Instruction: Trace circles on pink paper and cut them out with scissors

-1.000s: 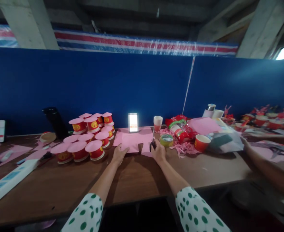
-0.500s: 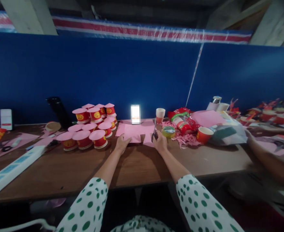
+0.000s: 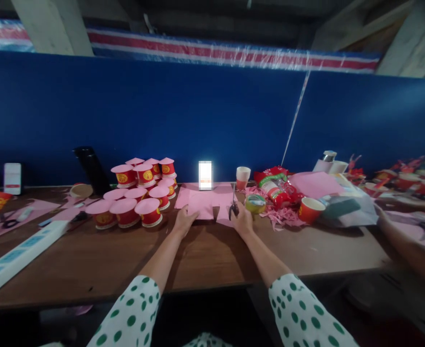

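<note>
The white sleeves (image 3: 308,308) are dotted dark green.

one pair of held scissors (image 3: 233,208), one tape roll (image 3: 255,204), two phones (image 3: 13,179).

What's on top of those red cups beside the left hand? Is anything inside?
Pink paper tops sit on the red cups beside the left hand. Their insides are hidden, so I can't tell whether anything's in there.
</note>
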### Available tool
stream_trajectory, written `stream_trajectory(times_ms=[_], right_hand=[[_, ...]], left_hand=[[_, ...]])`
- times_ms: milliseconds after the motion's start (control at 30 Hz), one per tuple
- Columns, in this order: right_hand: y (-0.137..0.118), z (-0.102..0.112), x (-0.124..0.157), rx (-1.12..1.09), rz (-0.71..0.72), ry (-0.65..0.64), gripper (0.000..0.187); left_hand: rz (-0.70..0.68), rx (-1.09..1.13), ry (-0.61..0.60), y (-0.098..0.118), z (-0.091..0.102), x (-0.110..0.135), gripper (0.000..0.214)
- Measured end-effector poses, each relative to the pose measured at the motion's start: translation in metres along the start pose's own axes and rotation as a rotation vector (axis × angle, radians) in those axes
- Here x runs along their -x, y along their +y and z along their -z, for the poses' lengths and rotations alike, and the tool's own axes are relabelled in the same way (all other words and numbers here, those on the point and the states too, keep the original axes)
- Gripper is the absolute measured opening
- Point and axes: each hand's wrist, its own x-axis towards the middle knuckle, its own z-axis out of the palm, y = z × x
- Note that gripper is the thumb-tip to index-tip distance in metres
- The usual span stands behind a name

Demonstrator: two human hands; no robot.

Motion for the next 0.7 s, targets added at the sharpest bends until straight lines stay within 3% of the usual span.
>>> stream_trajectory(times_ms=[400, 700], right_hand=[[0.0008, -0.0021, 0.0, -0.03, 0.005, -0.053, 0.023], [0.0016, -0.0022, -0.0001, -0.018, -0.008, -0.08, 0.027]], left_hand=[[0.021, -0.072, 0.003, 0.0006, 0.0003, 0.0007, 0.026], [0.002, -0.089, -0.012, -0.0038, 0.0014, -0.0014, 0.03]])
